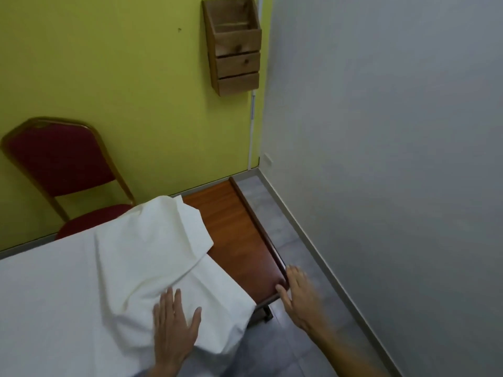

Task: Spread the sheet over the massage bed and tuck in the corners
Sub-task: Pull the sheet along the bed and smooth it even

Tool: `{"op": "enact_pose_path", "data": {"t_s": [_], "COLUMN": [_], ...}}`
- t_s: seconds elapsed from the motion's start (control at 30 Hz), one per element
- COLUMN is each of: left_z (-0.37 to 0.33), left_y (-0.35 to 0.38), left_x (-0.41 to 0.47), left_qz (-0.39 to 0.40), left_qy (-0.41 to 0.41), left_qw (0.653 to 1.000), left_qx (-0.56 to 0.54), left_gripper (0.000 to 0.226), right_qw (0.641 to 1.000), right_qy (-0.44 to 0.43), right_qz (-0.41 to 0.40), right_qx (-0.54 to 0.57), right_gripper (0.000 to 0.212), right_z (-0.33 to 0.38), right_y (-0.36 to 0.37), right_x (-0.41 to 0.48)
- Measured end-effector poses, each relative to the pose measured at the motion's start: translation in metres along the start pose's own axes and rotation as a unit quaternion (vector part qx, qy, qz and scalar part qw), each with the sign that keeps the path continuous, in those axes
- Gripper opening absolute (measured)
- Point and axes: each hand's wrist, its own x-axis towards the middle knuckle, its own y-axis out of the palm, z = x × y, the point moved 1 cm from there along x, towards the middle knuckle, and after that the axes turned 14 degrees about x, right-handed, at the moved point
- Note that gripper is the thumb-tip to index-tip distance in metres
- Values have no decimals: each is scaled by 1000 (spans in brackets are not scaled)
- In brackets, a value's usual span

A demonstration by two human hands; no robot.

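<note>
A white sheet (68,289) covers most of the massage bed. Its end part is folded back on itself in a rumpled flap (158,240). Beyond the flap the bed's bare brown wooden end (239,235) shows, with a raised rim on its right side. My left hand (174,325) lies flat on the sheet near the bed's near edge, fingers spread, holding nothing. My right hand (299,295) is open beside the near right corner of the wooden end, fingers apart, touching or almost touching the rim. The sheet's near corner hangs over the bed's edge.
A red padded chair (60,164) with a gold frame stands against the yellow-green wall behind the bed. A wooden wall box (234,47) hangs high near the room corner. A narrow strip of grey tiled floor (288,240) runs between the bed and the grey wall at the right.
</note>
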Motion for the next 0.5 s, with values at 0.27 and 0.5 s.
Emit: {"op": "enact_pose_path", "data": {"t_s": [0.27, 0.5], "left_z": [-74, -129], "left_y": [9, 30], "left_x": [-8, 12], "left_qz": [24, 52], "left_qy": [-92, -187], "left_qw": [995, 980], "left_qx": [-10, -38], "left_gripper": [103, 108], "right_qw": [997, 985], "right_qy": [-60, -140], "right_qz": [56, 100], "right_qx": [-5, -30], "right_gripper": [96, 85], "right_z": [-20, -13], "right_y": [-32, -49], "right_x": [58, 132]}}
